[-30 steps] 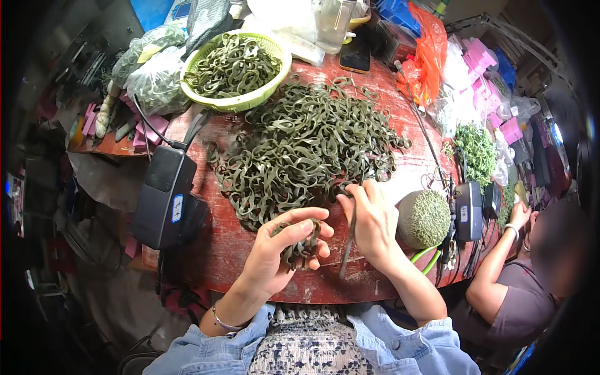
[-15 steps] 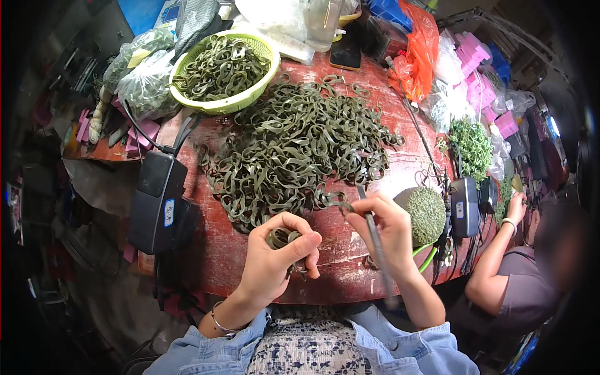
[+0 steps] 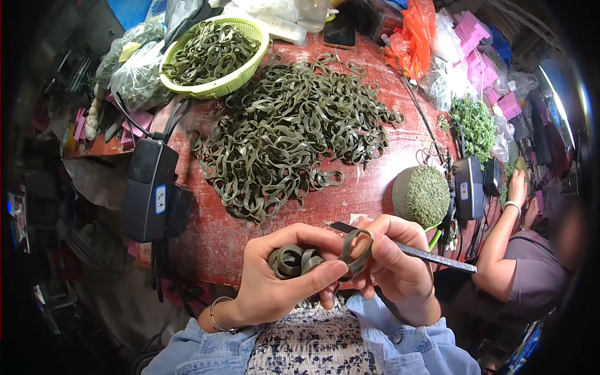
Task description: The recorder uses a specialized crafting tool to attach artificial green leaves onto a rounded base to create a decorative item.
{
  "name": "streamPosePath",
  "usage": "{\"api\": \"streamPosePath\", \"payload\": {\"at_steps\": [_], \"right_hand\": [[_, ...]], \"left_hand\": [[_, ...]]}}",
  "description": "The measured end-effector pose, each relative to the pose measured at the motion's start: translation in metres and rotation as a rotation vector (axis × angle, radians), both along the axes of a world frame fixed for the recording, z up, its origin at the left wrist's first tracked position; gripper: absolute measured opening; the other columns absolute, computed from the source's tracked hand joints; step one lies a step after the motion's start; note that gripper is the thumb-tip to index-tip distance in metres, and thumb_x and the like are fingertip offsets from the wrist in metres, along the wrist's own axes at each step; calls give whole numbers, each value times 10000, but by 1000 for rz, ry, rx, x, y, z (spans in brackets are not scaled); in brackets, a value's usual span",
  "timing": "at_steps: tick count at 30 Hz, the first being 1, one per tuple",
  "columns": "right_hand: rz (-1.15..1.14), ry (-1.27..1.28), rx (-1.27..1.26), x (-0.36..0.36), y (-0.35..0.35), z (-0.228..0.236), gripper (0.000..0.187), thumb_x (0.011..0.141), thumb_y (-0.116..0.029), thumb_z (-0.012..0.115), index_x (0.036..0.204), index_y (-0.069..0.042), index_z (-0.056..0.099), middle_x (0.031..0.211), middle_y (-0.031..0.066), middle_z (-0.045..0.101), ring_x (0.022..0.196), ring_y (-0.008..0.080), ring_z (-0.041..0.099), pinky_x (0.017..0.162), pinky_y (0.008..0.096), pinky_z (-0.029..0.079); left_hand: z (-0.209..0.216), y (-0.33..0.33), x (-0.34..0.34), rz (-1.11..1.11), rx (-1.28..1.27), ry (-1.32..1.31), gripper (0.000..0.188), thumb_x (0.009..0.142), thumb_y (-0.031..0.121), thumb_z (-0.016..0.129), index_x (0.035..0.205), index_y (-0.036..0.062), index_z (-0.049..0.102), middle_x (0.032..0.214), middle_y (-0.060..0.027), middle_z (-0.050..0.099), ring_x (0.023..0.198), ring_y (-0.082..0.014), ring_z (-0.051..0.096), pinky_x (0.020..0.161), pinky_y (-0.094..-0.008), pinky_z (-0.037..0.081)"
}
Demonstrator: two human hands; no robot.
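My left hand (image 3: 264,289) is closed round several curled dark green bands (image 3: 289,261), which look rubbery. With thumb and fingertips, my right hand (image 3: 405,275) pinches one dark green ring (image 3: 347,249) beside the left thumb. A slim flat tool (image 3: 440,258), dark at one end and silvery along its length, lies across the right hand, held in it. Both hands meet over the near table edge. Beyond them, a large heap of the same bands (image 3: 281,144) covers the middle of the red worn table (image 3: 350,203).
A light green basket (image 3: 215,89) full of bands stands at the back left. A black box-shaped device (image 3: 148,187) hangs at the left edge. To the right are a round green-speckled mound (image 3: 425,195), cables and an orange bag (image 3: 414,44). A person's arm (image 3: 500,256) rests farther right.
My right hand has come down from the heap's near edge with a ring, next to my left hand. The tool has swung from steep to nearly level. The view has shifted slightly.
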State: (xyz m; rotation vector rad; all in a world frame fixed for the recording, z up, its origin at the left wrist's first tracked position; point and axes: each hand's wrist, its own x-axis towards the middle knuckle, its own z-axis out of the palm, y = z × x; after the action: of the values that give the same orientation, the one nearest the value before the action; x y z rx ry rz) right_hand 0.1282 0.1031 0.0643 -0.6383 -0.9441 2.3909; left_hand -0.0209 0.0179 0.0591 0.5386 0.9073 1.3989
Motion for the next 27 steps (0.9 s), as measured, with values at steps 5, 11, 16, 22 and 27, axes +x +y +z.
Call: {"api": "streamPosePath", "payload": {"at_steps": [5,11,16,22,27], "right_hand": [[-114,-155,319,1,-4,-2,137,815,-101,569,834,34,561,722,85,563,582,119,546,460,221,437],[-377,-493,1202,-5,-11,-2,137,695,-50,680,745,10,568,654,106,538,493,168,506,426,250,385],[-316,-481,1287,-2,-9,-1,148,718,-116,677,781,-2,606,654,90,542,500,184,524,434,263,407],[-508,-354,955,-3,-12,4,329,772,-110,627,1033,73,543,725,123,596,589,152,582,507,228,476],[-352,-97,785,19,-17,12,287,796,-91,592,1014,90,545,707,165,621,603,199,621,535,269,510]], "left_hand": [[-7,1,5,25,-5,95,242,769,6,609,995,-42,538,839,-94,598,605,-83,569,515,-201,469],[-5,8,10,167,290,910,416,633,-8,708,1027,-15,576,928,-132,580,666,-115,582,564,-215,467],[-13,12,4,125,393,877,389,653,18,707,1020,-14,583,898,-127,581,647,-122,580,565,-218,466],[-15,9,2,92,269,572,415,673,34,704,1069,36,581,838,-60,547,666,-93,554,576,-213,452],[-11,14,1,-63,245,293,356,712,4,668,1058,26,585,869,-57,507,633,-73,539,529,-185,448]]}}
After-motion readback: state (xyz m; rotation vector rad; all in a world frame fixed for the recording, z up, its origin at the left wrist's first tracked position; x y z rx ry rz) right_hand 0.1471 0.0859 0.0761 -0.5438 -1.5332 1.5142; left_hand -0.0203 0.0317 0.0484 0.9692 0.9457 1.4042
